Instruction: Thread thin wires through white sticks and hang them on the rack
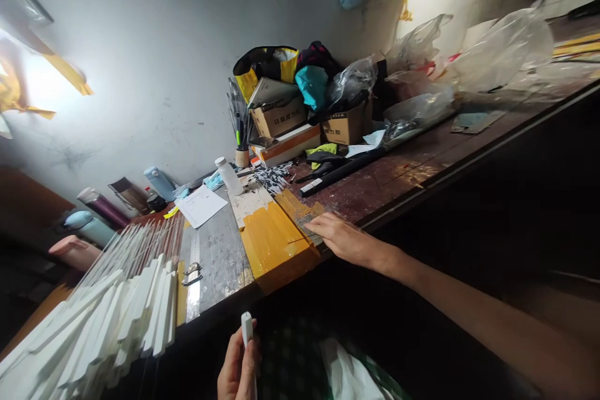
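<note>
In my left hand (238, 362), low in the middle of the view, a white square-sided stick (247, 328) is pinched upright between thumb and fingers. A small dark mark shows on its top end; its lower part is hidden by the hand. My right hand (340, 237) reaches to the bench's front edge, its fingers stretched out and resting on the worn surface beside a board covered in orange tape (274, 240). A thin dark line, perhaps a wire, lies close to those fingertips. On the left is a pile of similar white sticks (107, 319), with thin rods extending behind them.
A metal ruler (193, 262) lies beside the pile. Behind stand a white bottle (229, 178), a paper sheet (201, 205) and several drinking bottles. Small black-and-white pieces (274, 178), cardboard boxes (279, 117), a black tube (342, 172) and plastic bags fill the back.
</note>
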Motion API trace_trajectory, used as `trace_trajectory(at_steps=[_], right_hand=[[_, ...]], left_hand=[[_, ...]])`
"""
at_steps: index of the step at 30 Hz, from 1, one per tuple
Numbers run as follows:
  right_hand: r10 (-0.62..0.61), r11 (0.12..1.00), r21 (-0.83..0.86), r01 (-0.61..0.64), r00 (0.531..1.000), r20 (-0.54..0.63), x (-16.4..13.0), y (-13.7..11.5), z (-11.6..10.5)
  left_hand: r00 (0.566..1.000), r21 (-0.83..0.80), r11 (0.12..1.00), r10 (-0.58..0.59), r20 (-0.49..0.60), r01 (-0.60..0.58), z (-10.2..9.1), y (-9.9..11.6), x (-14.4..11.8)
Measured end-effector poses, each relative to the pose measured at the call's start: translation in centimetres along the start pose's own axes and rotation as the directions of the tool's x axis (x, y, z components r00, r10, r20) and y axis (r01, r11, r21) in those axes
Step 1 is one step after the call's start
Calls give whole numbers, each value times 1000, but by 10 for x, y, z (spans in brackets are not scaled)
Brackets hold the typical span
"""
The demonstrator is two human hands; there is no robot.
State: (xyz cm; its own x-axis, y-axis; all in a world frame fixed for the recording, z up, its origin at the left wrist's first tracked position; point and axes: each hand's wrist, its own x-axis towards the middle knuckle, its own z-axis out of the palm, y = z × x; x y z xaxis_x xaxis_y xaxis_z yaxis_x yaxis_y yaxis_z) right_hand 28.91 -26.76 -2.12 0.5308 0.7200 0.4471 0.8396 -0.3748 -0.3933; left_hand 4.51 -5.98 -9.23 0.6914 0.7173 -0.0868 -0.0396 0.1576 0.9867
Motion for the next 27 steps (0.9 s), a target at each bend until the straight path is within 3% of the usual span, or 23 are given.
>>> trace_trajectory(at_steps=[4,6,11,16,22,27], right_hand=[[-102,994,12,104,985,-138,-1,-26,12],[-175,981,58,185,973,-150,-2,-45,22],[-307,936,173,306,952,-23,7,-100,61],[-442,876,239,418,896,52,39,-140,101],[-515,848,225,481,847,129,83,-164,137],[-541,830,255,496,827,151,96,-167,155]], left_hand=[[997,-40,997,-71,-2,71,-24,12,1],[992,-30,992,-122,-7,122,-35,20,2],[985,29,985,-171,-19,171,-59,32,12],[987,43,986,-163,-10,163,-71,38,24],[987,46,986,-160,9,159,-76,42,35],[987,29,987,-161,20,161,-80,39,38]])
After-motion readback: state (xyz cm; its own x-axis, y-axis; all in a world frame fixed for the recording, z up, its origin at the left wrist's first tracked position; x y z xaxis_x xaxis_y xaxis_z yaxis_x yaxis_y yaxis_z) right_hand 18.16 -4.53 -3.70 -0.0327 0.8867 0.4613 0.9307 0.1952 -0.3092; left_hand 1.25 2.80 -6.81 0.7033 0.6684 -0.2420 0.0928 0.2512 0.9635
